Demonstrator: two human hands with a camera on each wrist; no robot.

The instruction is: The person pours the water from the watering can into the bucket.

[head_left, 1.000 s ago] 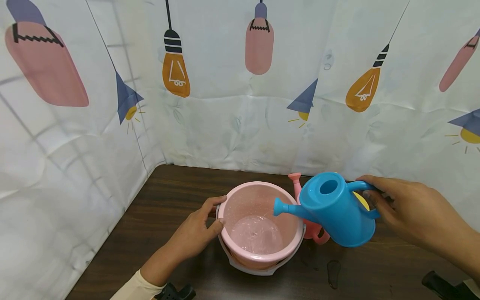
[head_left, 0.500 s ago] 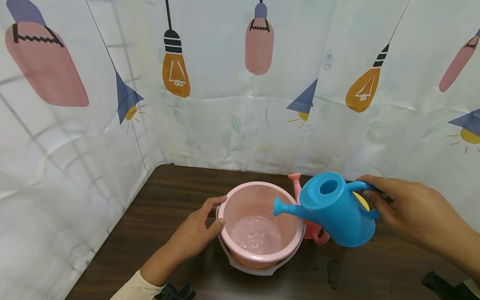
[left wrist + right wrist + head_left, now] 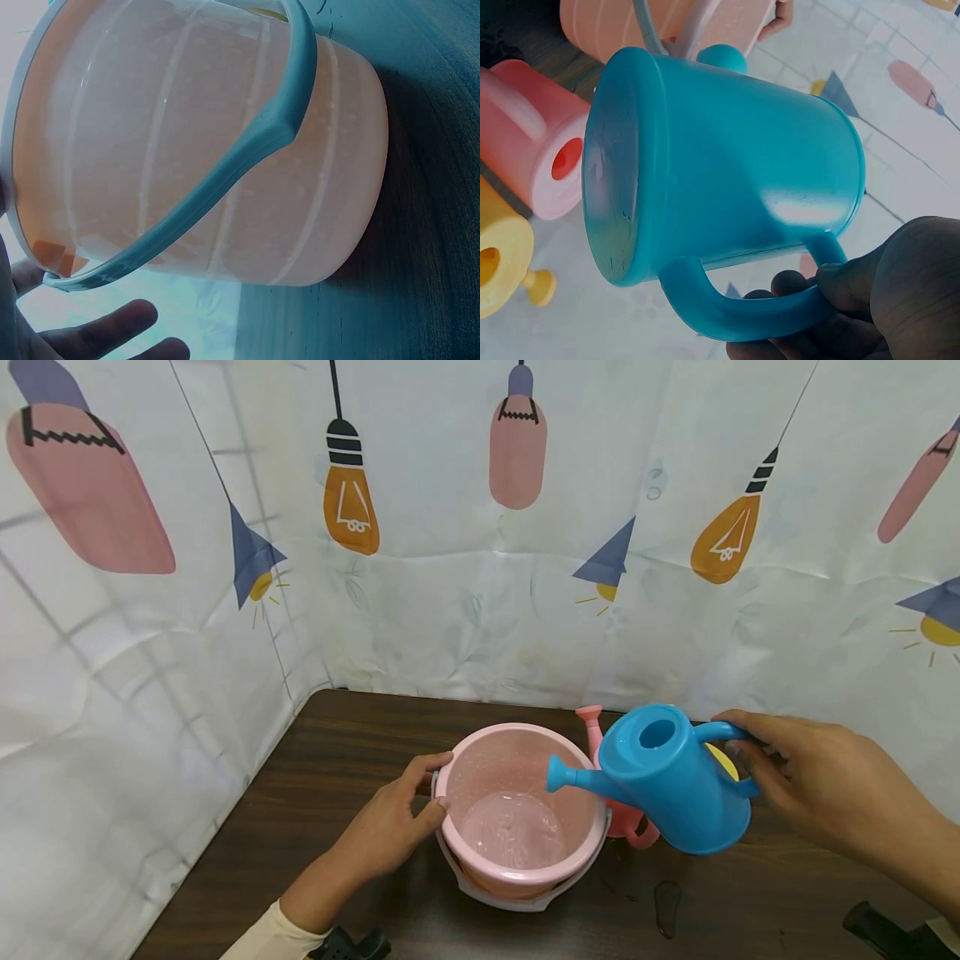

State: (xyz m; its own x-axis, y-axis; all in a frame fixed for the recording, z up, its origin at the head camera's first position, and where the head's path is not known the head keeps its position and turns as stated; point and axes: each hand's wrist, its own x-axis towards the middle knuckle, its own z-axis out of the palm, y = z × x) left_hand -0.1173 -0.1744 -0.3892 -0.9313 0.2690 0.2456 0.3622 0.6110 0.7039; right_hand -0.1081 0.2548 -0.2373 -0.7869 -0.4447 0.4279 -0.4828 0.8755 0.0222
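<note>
My right hand (image 3: 832,777) grips the handle of a blue watering can (image 3: 690,785), its fingers curled round it. The can is tilted, and its spout reaches over the right side of a pink bucket (image 3: 487,865). Rippling water lies in the bottom of the bucket. With thumb and forefinger, my left hand (image 3: 390,822) holds the bucket's left rim; the other fingers (image 3: 112,330) hang free beside it in the left wrist view. The bucket's pale handle (image 3: 225,176) hangs down its near side.
Behind the blue can, a pink watering can (image 3: 532,135) and a yellow watering can (image 3: 502,247) stand on the dark wooden table (image 3: 360,727). Some spilled water (image 3: 666,908) lies in front. A patterned curtain (image 3: 465,602) closes off the back and left.
The ripples on the water in the bucket shift between frames. Both hands, the blue watering can and the bucket keep their places.
</note>
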